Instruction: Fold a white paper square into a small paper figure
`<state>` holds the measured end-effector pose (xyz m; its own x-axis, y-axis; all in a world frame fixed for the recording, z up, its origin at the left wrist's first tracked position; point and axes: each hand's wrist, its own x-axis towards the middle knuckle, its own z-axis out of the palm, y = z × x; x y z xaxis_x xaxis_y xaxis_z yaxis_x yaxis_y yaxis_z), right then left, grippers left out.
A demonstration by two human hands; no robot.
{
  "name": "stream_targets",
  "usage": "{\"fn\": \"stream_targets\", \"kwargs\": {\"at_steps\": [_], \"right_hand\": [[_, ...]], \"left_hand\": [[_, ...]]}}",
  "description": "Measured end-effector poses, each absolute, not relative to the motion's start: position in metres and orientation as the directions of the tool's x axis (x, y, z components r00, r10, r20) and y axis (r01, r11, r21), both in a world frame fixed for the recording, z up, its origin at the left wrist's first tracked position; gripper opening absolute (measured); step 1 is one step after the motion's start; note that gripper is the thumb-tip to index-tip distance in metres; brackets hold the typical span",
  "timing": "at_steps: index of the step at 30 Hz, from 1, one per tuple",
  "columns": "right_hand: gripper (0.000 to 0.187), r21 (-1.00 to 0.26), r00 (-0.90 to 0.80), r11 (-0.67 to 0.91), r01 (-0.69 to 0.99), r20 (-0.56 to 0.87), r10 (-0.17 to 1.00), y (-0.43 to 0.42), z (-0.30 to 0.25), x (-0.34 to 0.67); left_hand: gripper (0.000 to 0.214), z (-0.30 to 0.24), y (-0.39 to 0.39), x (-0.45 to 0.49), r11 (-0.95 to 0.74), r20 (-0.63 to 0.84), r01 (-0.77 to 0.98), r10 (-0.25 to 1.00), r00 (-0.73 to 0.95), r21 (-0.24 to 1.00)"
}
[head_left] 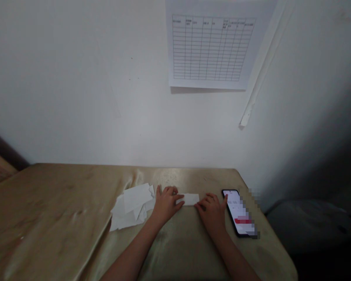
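Holding a small white paper strip at both ends, flat on the tan surface, close to the far edge by the wall. Lies with its long axis running left to right, roughly parallel to that far edge, directly between the two hands. Left hand closed on the strip's left end, thumb stretched along the near side of the paper and curled fingers above it, seemingly pinching it. Right hand at the strip's right end, fingers curled under, fingertips meeting the paper's edge; cannot tell whether gripping or only pressing down. Neither hand clearly nearer than the other, though the left covers more of the strip, so most of the exposed paper sits toward the right hand.

Just left of the left hand, touching its outer side, a loose pile of white sheets, fanned and overlapping unevenly. Just right of the right hand, a phone lying face up with the screen lit, long axis pointing away from the body and angled slightly. On the wall above, a printed grid sheet.
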<state>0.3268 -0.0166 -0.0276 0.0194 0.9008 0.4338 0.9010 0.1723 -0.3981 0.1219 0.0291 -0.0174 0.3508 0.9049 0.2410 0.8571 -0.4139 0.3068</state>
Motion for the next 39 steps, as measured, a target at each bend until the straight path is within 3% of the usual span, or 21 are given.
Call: {"fn": "stream_targets", "kwargs": {"at_steps": [22, 39], "right_hand": [[0.023, -0.352, 0.014, 0.167, 0.921, 0.458, 0.889, -0.016, -0.029, 0.325], [0.025, -0.344, 0.006, 0.168, 0.924, 0.453, 0.892, -0.017, -0.031, 0.323]], "left_hand": [[0.029, -0.025, 0.023, 0.137, -0.359, 0.312, 0.915, 0.904, 0.293, 0.183], [0.031, -0.024, 0.023, 0.139, -0.356, 0.29, 0.917, 0.91, 0.296, 0.181]]}}
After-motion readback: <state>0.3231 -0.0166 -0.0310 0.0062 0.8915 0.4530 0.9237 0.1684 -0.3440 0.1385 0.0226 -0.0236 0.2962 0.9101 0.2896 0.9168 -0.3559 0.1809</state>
